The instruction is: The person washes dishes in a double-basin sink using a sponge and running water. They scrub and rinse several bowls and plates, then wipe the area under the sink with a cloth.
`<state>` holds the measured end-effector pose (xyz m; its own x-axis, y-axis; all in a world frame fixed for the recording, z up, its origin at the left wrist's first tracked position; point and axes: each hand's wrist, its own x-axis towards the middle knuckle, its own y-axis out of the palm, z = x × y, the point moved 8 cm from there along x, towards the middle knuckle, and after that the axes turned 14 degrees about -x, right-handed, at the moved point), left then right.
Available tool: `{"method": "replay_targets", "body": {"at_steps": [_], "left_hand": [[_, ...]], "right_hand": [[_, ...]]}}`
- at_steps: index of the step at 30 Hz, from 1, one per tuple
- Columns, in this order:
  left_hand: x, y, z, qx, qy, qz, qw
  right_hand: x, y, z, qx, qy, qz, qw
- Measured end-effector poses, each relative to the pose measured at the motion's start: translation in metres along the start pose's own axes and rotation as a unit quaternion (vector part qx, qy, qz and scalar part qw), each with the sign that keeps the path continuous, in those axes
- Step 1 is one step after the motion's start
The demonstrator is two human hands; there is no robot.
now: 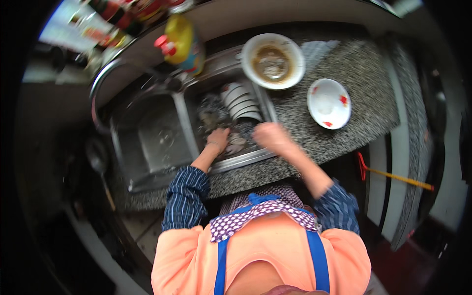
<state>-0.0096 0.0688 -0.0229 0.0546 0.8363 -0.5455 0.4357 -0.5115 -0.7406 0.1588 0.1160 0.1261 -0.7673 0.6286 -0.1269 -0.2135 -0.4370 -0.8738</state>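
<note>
My left hand (219,139) reaches down into the right basin of a steel double sink (243,161), beside a pale, crumpled item (236,143) that I cannot make out. What its fingers touch is not clear. Blurred by motion, my right hand (271,137) is over the basin's right edge, just below a stack of white bowls (241,101) lying on its side. Whether it holds anything does not show. Clear, wet-looking material (212,107) lies left of the stack. On the granite counter sits a white bowl with red flower marks (329,104).
A large white bowl of brown liquid (273,62) stands at the basin's back right corner. Behind the sink are a yellow bottle with a red cap (183,44) and a curved faucet (96,86). The left basin (158,132) holds a little water. Bottles line the ledge at upper left.
</note>
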Motion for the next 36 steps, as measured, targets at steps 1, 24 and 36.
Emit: {"method": "replay_targets", "body": {"at_steps": [1, 24, 36], "left_hand": [[0.008, -0.001, -0.009, 0.015, -0.01, 0.024, 1.0], [0.087, -0.15, -0.157, -0.558, -0.048, -0.15, 0.815], [0.094, -0.218, -0.133, -0.166, -0.116, -0.226, 0.953]], "right_hand": [[0.021, 0.028, 0.011, -0.024, 0.048, 0.038, 0.998], [-0.01, -0.001, -0.036, 0.178, 0.138, -0.221, 0.949], [-0.017, -0.022, -0.028, 0.156, 0.104, -0.215, 0.958]]}}
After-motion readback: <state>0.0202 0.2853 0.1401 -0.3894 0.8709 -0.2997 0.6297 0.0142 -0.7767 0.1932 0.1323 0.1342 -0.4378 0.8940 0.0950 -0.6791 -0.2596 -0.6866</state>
